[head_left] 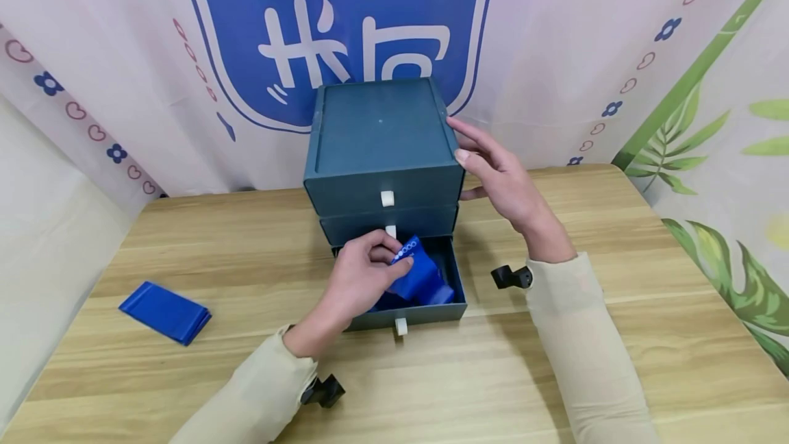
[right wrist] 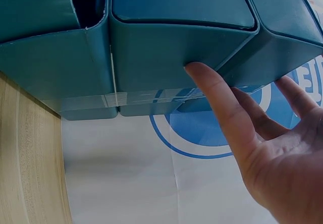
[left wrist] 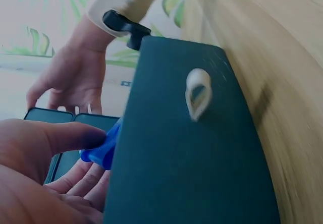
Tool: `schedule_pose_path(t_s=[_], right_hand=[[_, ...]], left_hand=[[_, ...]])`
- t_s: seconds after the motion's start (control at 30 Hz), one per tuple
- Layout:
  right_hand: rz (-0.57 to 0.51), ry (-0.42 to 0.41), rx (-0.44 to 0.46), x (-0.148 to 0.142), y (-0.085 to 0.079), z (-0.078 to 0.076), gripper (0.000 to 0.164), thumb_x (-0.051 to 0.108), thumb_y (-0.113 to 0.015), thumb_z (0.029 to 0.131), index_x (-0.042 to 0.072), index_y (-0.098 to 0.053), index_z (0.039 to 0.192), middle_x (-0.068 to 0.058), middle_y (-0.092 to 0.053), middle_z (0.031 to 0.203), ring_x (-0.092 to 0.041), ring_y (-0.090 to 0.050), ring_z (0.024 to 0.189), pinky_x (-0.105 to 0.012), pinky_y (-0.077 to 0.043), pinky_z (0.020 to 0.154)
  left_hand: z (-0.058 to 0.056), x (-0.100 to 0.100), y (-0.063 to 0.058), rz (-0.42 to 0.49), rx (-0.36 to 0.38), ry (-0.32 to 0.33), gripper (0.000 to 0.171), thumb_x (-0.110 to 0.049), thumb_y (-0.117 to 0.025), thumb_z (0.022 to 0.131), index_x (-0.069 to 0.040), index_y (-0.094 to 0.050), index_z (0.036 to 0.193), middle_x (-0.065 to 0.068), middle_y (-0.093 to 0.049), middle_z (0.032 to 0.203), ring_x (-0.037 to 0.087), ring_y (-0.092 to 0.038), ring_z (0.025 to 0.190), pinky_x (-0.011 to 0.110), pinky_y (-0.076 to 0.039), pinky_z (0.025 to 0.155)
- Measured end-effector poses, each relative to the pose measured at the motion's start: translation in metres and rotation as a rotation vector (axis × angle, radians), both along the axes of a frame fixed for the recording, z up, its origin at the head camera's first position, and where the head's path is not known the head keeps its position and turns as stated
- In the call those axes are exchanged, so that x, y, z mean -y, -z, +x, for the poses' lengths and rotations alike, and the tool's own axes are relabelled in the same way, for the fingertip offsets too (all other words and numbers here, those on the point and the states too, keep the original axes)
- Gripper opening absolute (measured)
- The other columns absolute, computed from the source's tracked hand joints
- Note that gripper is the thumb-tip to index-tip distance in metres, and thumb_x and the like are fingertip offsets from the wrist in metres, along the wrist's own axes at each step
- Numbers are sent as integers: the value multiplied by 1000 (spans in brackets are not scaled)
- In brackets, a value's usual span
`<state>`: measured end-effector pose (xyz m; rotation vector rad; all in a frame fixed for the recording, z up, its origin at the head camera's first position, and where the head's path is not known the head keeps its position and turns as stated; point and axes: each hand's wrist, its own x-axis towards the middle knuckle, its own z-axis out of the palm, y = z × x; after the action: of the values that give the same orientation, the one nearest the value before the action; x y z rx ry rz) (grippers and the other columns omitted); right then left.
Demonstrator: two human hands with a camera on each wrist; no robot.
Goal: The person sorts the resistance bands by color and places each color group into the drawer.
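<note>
My left hand (head_left: 364,276) pinches a blue plastic packet (head_left: 420,274) with white circles printed near its top, between thumb and fingers. The packet is over and partly inside the pulled-out bottom drawer (head_left: 456,273) of a dark teal drawer unit (head_left: 379,129). In the left wrist view, the drawer front (left wrist: 176,148) hides most of the packet. My right hand (head_left: 508,187) has its fingers spread, with fingertips touching the unit's right side. The right wrist view shows this hand (right wrist: 267,138) beside the stacked drawer casings (right wrist: 176,57).
A stack of flat blue packets (head_left: 166,312) lies on the wooden table (head_left: 246,238) at the left. White fabric pull tabs (head_left: 387,199) are on the drawer fronts. Behind the unit hangs a printed curtain (head_left: 555,53).
</note>
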<state>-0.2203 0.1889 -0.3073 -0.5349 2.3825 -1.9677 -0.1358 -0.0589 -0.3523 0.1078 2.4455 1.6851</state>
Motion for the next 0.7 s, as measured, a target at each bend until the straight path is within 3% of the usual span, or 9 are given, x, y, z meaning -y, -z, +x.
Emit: schedule_pose_path(t_s=[0.2,0.37,0.57,0.7], right_hand=[[2,1,3,-1,-1,1,52,33,-51,112,35,-45,165,-11,-51,162,-30,-58,136,-39,-68,83],[3,3,5,-1,-1,0,52,33,-51,112,36,-45,164,-10,-51,162,-32,-58,138,-41,-68,84],[1,3,0,-1,-1,0,52,33,-51,112,35,-45,164,-11,-51,163,-33,-58,138,-40,-68,83],[3,1,-1,0,-1,0,52,33,-51,113,36,-45,164,-12,-51,163,-33,-58,137,-41,-68,84]], left_hand=[[-1,11,6,-87,-16,-27,15,-9,-82,94,-4,-71,103,8,-78,85,15,-66,65,28,-60,64],[-3,19,9,-203,-89,-31,15,-8,-83,93,-3,-71,101,9,-78,84,15,-64,66,28,-52,62],[-3,22,10,-361,-171,9,18,-10,-83,93,-3,-72,105,10,-80,87,15,-69,70,28,-56,63],[-2,21,12,-453,-250,0,20,-12,-85,92,-3,-73,105,13,-81,93,18,-74,76,32,-63,68]])
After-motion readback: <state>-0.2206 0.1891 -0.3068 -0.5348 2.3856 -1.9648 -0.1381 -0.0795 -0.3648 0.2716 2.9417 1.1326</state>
